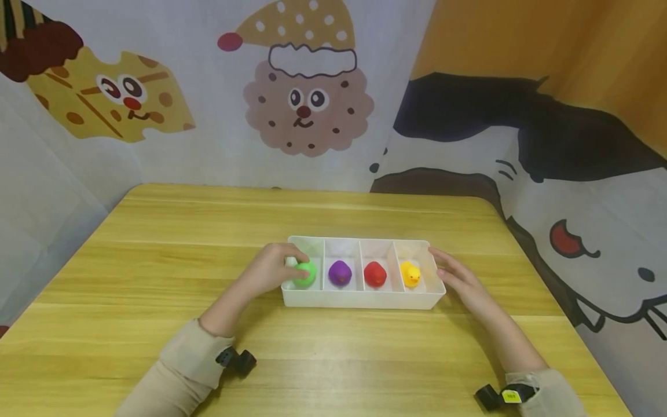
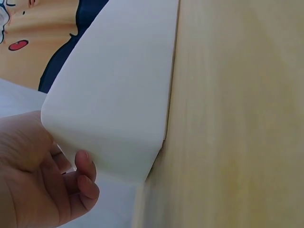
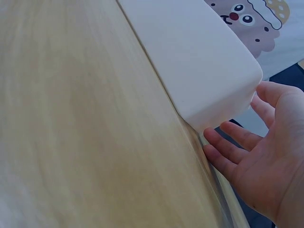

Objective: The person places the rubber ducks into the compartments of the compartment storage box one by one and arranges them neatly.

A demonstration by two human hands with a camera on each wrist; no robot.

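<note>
A white box (image 1: 359, 299) with compartments in a row stands on the table. In its leftmost compartment lies a green rubber duck (image 1: 307, 274), partly covered by my left hand (image 1: 271, 268), whose thumb and forefinger pinch it. The left wrist view shows the other fingers (image 2: 85, 178) curled outside the box's end wall; the thumb tip is hidden there. My right hand (image 1: 461, 281) rests against the right end of the box, fingers loosely extended along the wall. A purple duck (image 1: 340, 273), a red duck (image 1: 375, 274) and a yellow duck (image 1: 410, 274) each sit in their own compartment.
The wooden table (image 1: 333, 359) extends around the box on all sides. Behind it hangs a cloth (image 1: 198, 168) printed with cartoon figures. A small black camera is strapped on each wrist, over beige sleeves (image 1: 179, 362).
</note>
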